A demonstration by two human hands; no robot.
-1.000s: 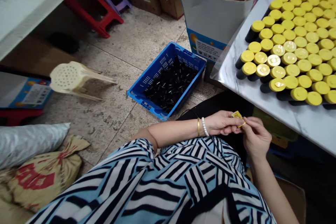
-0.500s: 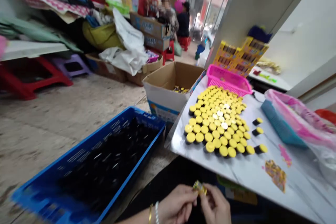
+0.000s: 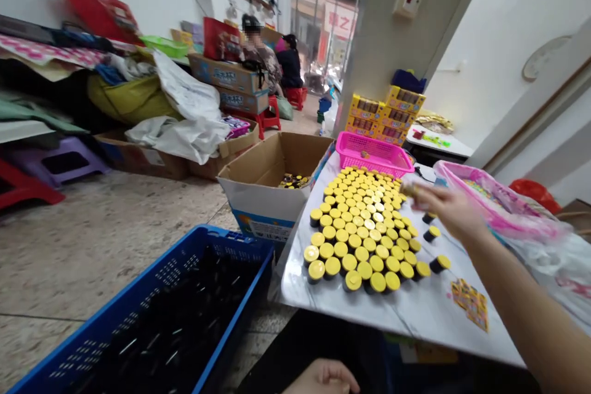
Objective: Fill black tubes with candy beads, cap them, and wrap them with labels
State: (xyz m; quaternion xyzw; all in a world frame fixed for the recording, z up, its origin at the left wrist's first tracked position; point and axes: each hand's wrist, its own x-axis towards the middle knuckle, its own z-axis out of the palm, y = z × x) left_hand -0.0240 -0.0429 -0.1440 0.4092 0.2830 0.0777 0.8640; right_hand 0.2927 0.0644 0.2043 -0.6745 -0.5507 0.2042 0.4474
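Note:
My right hand (image 3: 446,206) reaches over the right side of the table, its fingers pinched round a small yellowish piece (image 3: 408,189), blurred by motion. Below it stand several small black pots with yellow lids (image 3: 364,228), packed close together upright; a few others (image 3: 441,263) sit apart or lie tilted on the right. Low at the bottom edge, my left hand (image 3: 325,377) is over my dark lap with its fingers curled in. Whatever it may hold is hidden. Colourful printed stickers (image 3: 470,303) lie flat on the table (image 3: 415,314) near my right forearm.
A blue crate (image 3: 152,295) full of black pieces stands on the floor at left. Behind it is an open cardboard box (image 3: 258,197). A pink basket (image 3: 373,157), stacked yellow boxes (image 3: 383,116) and a pink-lined basket (image 3: 498,197) border the pots. Two people sit far back.
My hands were together over my lap with a small yellow piece between them. My right hand has moved up and across the table with a small piece; the left stayed low. The view has shifted.

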